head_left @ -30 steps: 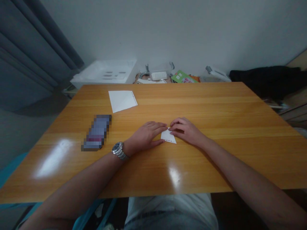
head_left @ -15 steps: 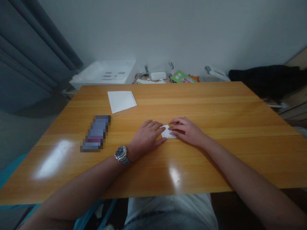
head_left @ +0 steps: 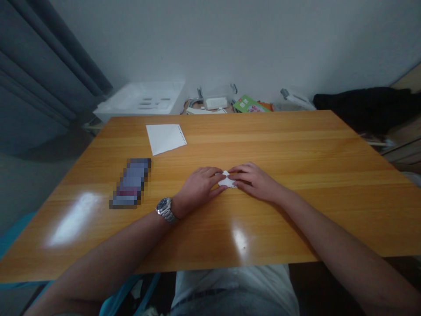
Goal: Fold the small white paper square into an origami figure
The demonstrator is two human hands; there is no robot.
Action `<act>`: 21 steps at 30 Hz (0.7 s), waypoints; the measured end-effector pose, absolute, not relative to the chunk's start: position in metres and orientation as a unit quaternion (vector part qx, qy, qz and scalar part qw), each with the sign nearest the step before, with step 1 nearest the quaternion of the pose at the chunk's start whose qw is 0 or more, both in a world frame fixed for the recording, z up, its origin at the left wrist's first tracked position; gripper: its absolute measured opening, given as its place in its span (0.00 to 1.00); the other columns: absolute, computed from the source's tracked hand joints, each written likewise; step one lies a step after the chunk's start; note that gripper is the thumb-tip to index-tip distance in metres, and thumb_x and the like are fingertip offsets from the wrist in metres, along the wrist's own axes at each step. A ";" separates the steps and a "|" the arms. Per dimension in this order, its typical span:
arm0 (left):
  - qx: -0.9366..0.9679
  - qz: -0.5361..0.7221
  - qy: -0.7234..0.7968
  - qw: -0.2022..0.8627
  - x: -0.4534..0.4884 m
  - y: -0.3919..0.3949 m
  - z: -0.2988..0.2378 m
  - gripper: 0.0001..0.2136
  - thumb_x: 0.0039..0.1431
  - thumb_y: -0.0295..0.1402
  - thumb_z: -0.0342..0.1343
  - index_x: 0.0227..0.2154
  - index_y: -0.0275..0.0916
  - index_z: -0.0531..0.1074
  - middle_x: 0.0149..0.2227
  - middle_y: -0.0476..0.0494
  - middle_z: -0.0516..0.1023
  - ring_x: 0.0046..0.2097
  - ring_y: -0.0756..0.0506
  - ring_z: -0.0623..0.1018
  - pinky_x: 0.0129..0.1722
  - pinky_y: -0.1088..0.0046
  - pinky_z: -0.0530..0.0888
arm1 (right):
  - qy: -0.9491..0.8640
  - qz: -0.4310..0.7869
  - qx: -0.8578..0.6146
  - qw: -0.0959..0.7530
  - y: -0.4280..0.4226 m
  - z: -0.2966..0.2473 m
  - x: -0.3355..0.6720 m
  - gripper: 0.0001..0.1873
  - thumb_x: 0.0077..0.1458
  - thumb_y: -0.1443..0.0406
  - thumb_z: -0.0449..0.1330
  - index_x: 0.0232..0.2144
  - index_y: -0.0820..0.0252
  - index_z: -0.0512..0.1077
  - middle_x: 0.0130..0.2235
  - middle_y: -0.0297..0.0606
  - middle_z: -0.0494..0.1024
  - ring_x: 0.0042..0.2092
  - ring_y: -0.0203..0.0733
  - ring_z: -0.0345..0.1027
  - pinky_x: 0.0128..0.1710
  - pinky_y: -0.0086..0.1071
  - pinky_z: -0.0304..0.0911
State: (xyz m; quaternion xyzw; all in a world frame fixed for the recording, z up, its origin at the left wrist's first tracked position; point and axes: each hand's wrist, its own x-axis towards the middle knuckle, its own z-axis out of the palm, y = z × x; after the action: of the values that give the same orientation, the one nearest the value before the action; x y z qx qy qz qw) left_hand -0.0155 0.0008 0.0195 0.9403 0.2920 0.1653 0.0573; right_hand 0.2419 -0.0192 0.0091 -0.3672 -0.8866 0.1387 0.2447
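A small folded piece of white paper (head_left: 227, 180) lies on the wooden table, partly covered by my fingers. My left hand (head_left: 203, 184) grips its left side, thumb at the near edge and fingertips on top. From the right, my right hand (head_left: 255, 181) holds the other side, with its fingers bent over the paper and the thumb low at the near corner. The fingertips of both hands almost meet over the middle of the paper. A metal watch (head_left: 165, 210) is on my left wrist.
A larger white sheet (head_left: 166, 138) with a perforated edge lies at the back left. A pixelated phone-shaped object (head_left: 131, 183) lies left of my hands. Behind the table (head_left: 296, 145) stand a white tray (head_left: 154, 97), a power strip (head_left: 216, 103) and a green booklet (head_left: 250, 104).
My right hand has shifted slightly left, closer to my left hand, and its fingers now cover more of the paper. Less of the paper shows between the hands.
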 end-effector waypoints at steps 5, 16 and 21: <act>0.937 0.169 0.298 0.064 -0.014 0.002 0.019 0.16 0.72 0.41 0.50 0.52 0.38 0.75 0.52 0.39 0.78 0.51 0.41 0.76 0.52 0.60 0.73 | -0.889 0.142 -0.361 0.243 -0.020 0.010 0.241 0.15 0.66 0.59 0.59 0.52 0.55 0.78 0.54 0.44 0.79 0.55 0.50 0.70 0.56 0.49 0.64; 0.925 0.191 0.319 0.073 -0.011 0.004 0.016 0.14 0.72 0.40 0.50 0.46 0.38 0.77 0.47 0.42 0.78 0.46 0.43 0.75 0.49 0.63 0.74 | -0.884 0.142 -0.367 0.254 -0.019 0.009 0.236 0.12 0.68 0.64 0.58 0.50 0.55 0.78 0.51 0.43 0.80 0.53 0.49 0.71 0.54 0.48 0.65; 0.926 0.181 0.324 0.072 -0.010 0.005 0.016 0.12 0.72 0.39 0.51 0.48 0.40 0.76 0.47 0.42 0.78 0.46 0.43 0.74 0.48 0.64 0.73 | -0.877 0.150 -0.376 0.257 -0.018 0.009 0.234 0.11 0.67 0.65 0.59 0.48 0.55 0.78 0.50 0.42 0.80 0.53 0.48 0.72 0.54 0.46 0.65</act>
State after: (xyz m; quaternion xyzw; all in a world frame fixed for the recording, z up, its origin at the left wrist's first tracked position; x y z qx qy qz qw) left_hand -0.0101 0.0046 0.0160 0.9257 0.3243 0.1809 0.0723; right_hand 0.2337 -0.0183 0.0093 -0.3765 -0.8772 0.1499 0.2575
